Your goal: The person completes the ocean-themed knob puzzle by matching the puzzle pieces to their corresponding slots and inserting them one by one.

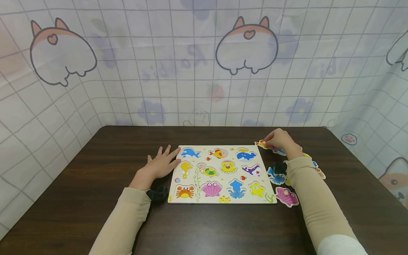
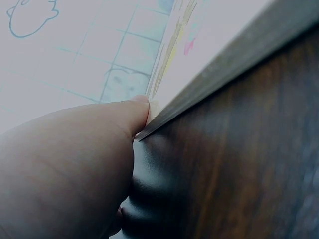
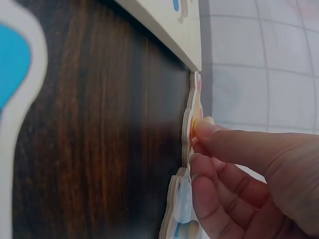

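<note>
A cream wooden puzzle board [image 1: 205,148] with printed sea animals lies on the dark table. My left hand [image 1: 156,168] spreads its fingers at the board's left side; in the left wrist view the thumb [image 2: 132,115] touches the board's corner. Beyond the board's top right corner, my right hand [image 1: 280,140] pinches an orange-and-yellow fish puzzle piece [image 1: 259,143] between thumb and fingers. In the right wrist view this fish lies flat, its tail against the board's corner. A blue piece [image 1: 279,152] sits right beside it, partly under the hand.
More puzzle pieces lie right of the board: a pink shell piece [image 1: 290,201], a blue piece [image 1: 276,179], and several others partly hidden by the right sleeve [image 1: 315,198]. Behind the dark table [image 1: 204,230] hangs a white grid-patterned curtain [image 1: 191,81].
</note>
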`<state>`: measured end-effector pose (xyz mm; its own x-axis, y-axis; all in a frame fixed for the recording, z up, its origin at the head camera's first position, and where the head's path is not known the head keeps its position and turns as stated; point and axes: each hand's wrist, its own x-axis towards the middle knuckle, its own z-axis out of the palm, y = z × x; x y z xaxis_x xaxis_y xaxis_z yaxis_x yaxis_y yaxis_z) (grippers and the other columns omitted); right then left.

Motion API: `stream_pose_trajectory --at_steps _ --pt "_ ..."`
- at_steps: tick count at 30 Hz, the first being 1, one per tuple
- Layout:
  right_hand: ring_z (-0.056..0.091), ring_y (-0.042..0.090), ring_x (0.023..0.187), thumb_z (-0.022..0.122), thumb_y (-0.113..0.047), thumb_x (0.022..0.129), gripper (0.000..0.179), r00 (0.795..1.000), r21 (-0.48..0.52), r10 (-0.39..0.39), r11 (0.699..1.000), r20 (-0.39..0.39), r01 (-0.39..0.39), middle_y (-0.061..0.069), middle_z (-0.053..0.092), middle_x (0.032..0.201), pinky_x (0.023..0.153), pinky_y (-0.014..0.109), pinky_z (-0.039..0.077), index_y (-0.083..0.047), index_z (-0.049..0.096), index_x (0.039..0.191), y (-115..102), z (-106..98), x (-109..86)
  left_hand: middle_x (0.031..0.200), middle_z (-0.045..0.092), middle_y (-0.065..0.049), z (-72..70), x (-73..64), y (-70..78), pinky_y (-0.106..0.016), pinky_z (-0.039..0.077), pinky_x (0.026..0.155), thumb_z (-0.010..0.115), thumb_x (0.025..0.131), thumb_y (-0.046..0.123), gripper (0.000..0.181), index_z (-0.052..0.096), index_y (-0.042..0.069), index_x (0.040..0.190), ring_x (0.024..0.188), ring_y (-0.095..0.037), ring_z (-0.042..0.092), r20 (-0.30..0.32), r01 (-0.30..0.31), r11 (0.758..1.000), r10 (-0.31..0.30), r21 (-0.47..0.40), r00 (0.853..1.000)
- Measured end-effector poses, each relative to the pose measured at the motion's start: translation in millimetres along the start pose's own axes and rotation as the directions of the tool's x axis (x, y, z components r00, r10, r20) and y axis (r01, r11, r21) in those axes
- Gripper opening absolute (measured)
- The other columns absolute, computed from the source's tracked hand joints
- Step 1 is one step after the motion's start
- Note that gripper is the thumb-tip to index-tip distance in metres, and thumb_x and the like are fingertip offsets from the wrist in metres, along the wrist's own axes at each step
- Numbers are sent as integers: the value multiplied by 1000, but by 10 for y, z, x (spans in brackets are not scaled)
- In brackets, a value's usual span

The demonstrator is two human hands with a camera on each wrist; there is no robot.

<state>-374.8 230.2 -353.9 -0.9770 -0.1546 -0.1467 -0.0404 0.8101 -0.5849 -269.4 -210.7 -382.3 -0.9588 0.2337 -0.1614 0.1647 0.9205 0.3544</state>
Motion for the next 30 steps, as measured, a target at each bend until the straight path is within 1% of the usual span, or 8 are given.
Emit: stream_pose_trajectory --at_steps 4,9,12,16,22,27,30 --pt "61 16 66 67 -8 99 27 1000 3 1 1000 -6 -1 11 71 83 63 27 54 12 70 117 34 24 4 169 6 -24 8 0 -9 -80 0 109 40 110 44 65 21 18 166 152 -51 -2 -3 1 1000 -1 -1 1000" --pt "61 16 67 68 -10 99 26 1000 4 4 1000 -8 -4 11 73 87 63 27 53 11 71 114 70 77 -2 169 7 -24 36 -1 -18 -81 1 109 41 111 44 65 21 18 166 152 -51 -1 4 0 1000 0 -3 1000" --pt "60 16 66 67 -10 99 25 1000 -13 -6 1000 -15 5 10 72 85 62 27 52 11 71 114 66 87 -19 169 8 -24 52 3 -17 -81 1 109 41 110 44 64 21 18 166 152 -52 0 5 -2 1000 2 -1 1000" --pt "58 17 65 67 -10 100 26 999 -36 -27 999 -36 25 9 69 80 64 30 51 10 71 114 36 61 -44 169 7 -24 55 9 -12 -81 1 109 41 111 44 64 21 18 166 152 -51 -1 5 -3 1000 3 -4 1000" --pt "59 22 70 66 -12 101 26 997 -63 -45 997 -58 41 10 67 79 70 36 50 9 71 116 -60 2 -72 169 6 -23 38 18 -16 -80 0 109 40 111 45 65 20 18 166 152 -51 -2 4 -2 1000 2 -2 1000" --pt "59 25 74 66 -14 101 27 995 -63 -67 996 -69 63 10 65 78 69 36 48 9 71 116 -196 -33 -138 169 5 -23 24 27 -27 -80 0 110 39 111 46 65 20 19 166 152 -50 -2 -1 4 1000 -4 9 1000" --pt "58 25 75 67 -15 101 27 994 -61 -81 995 -78 76 9 64 79 68 35 47 8 71 115 -266 -42 -162 169 5 -23 24 31 -36 -80 0 110 39 111 46 65 20 19 166 152 -50 -2 -3 9 1000 -9 10 1000"
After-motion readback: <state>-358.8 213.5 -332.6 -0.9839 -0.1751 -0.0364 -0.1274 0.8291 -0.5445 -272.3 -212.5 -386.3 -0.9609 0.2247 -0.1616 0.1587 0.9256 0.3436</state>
